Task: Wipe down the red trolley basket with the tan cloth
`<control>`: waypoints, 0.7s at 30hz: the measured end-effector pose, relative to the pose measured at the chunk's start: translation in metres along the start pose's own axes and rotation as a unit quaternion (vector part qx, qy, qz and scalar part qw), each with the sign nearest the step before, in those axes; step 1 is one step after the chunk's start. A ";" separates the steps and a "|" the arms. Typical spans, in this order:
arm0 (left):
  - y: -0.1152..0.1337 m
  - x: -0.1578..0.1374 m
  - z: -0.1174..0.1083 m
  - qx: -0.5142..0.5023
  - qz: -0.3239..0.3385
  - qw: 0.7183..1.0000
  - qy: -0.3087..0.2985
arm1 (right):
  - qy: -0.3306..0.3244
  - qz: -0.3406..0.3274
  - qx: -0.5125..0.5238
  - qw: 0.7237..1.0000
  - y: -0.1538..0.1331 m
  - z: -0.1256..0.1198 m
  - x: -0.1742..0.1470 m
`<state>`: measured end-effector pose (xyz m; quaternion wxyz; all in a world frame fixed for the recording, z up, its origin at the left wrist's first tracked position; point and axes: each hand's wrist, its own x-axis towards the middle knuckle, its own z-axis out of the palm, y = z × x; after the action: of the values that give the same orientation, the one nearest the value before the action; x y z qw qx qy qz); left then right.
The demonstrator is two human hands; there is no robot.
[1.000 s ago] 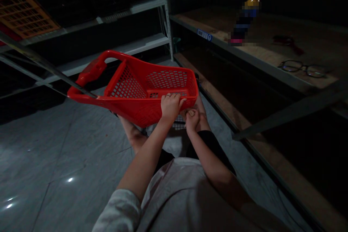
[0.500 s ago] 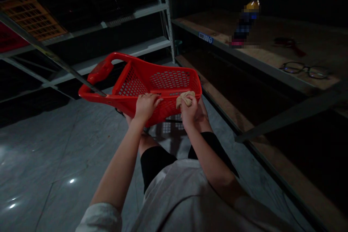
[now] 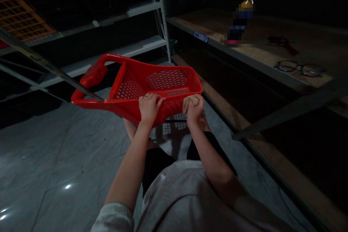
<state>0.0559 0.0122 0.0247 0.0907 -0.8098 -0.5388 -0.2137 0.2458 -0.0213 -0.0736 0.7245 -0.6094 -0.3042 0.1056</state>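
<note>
A red plastic shopping basket [image 3: 130, 107] with perforated walls and a looped handle on the left is in front of my legs. My left hand [image 3: 149, 107] grips its near rim around the middle, fingers hooked over the edge. A crumpled beige cloth [image 3: 189, 103] is bunched in my right hand [image 3: 196, 110], held against the near wall just below the rim, close to the right corner. My right fingers are partly hidden by the cloth and the back of the hand. Inside the basket I see no items.
On the right, a wooden shelf [image 3: 261, 56] carries glasses [image 3: 300, 69], a dark red object [image 3: 282, 43] and a blurred-out bottle [image 3: 240, 21]. A slanted metal brace [image 3: 285, 110] crosses below. A metal bar [image 3: 54, 69] meets the basket's left side. An orange crate [image 3: 24, 18] sits upper left.
My right hand has slid with the cloth slightly right and down along the near wall, toward the corner. My left hand keeps its grip on the rim. The view has shifted a little.
</note>
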 end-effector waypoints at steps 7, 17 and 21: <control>0.013 -0.005 0.002 -0.003 -0.008 1.000 0.002 | 0.004 0.009 -0.049 0.999 0.016 -0.004 0.001; 0.021 -0.011 0.000 0.008 -0.013 1.000 0.005 | -0.104 -0.004 -0.029 0.994 -0.016 0.013 -0.045; 0.020 -0.011 0.002 0.011 -0.012 1.000 -0.004 | -0.112 -0.103 -0.030 0.988 -0.046 0.024 -0.034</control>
<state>0.0707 -0.0044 0.0199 0.0952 -0.8032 -0.5509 -0.2055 0.1953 -0.0298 -0.0388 0.6741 -0.5807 -0.4478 0.0883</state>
